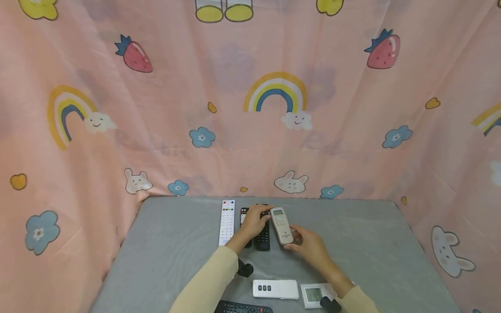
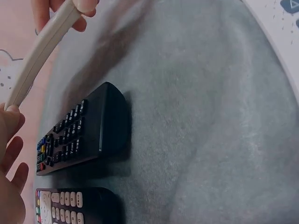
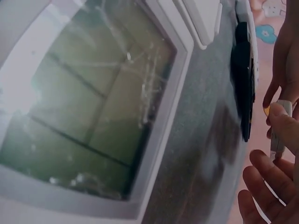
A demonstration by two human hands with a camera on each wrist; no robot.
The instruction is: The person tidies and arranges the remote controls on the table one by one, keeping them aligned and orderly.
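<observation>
A beige air-conditioner remote [image 1: 281, 230] with a small screen is held up between both hands, its screen end tilted to the far left in the head view. My left hand [image 1: 253, 222] pinches the screen end. Fingers and thumb of my right hand [image 1: 313, 250] grip the lower end. In the left wrist view the remote [image 2: 42, 51] appears edge-on, raised off the cloth. Just left of it lies a black remote [image 1: 263, 239], then a dark remote with pale buttons [image 1: 243, 214], partly hidden by my left hand. Farther left is a long white remote [image 1: 227, 221].
Nearer me lie a white remote with three dark buttons [image 1: 282, 289], a white device with a large screen [image 1: 313, 294], partly behind my right wrist, and a black remote [image 1: 242, 308] at the frame's bottom. Grey cloth [image 1: 372, 252] covers the table; a pink patterned curtain [image 1: 168, 108] hangs behind.
</observation>
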